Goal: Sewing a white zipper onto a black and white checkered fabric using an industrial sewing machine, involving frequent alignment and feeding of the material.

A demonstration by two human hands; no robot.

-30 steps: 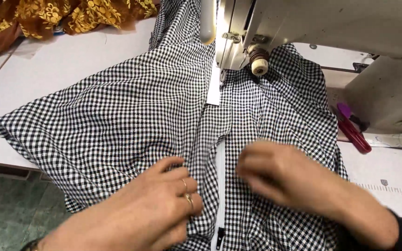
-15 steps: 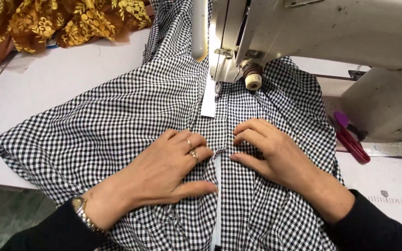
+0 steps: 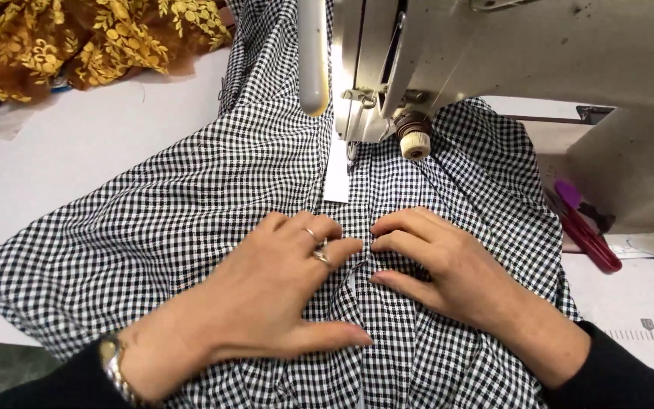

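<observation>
We see gold-patterned brown cloth [image 3: 77, 42] at the table's [image 3: 77, 144] far left corner. Mid-table, the left hand [image 3: 266, 303] and right hand [image 3: 448, 273], fingers spread flat, pin checked fabric [image 3: 191, 204] steady before the sewing machine [image 3: 493, 53].

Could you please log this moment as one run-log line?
left hand: flat on checked fabric | right hand: pressing fabric beside it | sewing machine: needle end just beyond fingers
</observation>
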